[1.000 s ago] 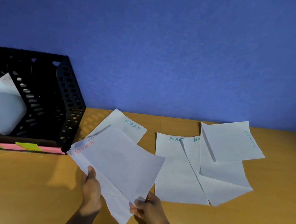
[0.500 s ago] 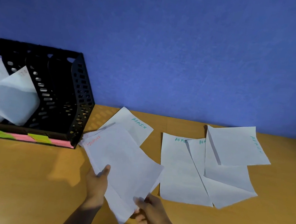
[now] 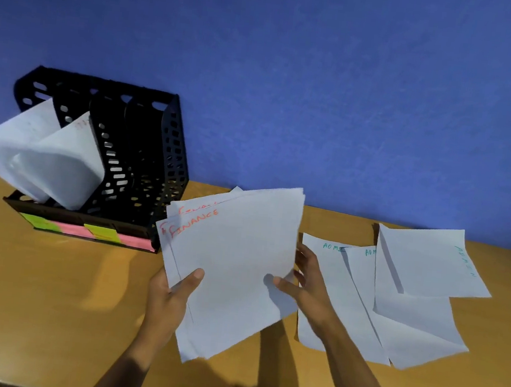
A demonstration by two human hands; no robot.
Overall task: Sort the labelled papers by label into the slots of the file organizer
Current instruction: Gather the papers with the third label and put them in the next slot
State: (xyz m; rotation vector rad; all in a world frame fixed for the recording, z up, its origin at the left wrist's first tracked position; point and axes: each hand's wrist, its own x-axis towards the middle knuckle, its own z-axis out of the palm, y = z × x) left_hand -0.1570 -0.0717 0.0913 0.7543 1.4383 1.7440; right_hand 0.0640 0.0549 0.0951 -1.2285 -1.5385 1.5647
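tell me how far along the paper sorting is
Done: papers already stand in the two left slots of the file organizer. In hand: the left hand and right hand grip the FINANCE stack. Left: the ADMIN sheets on the table, and both right slots look empty.

Hidden and unreadable parts

The FINANCE stack [image 3: 234,263] hides its lower sheets' labels; writing on the sticky notes [image 3: 86,232] and the papers in the file organizer [image 3: 144,162] is too small to read.
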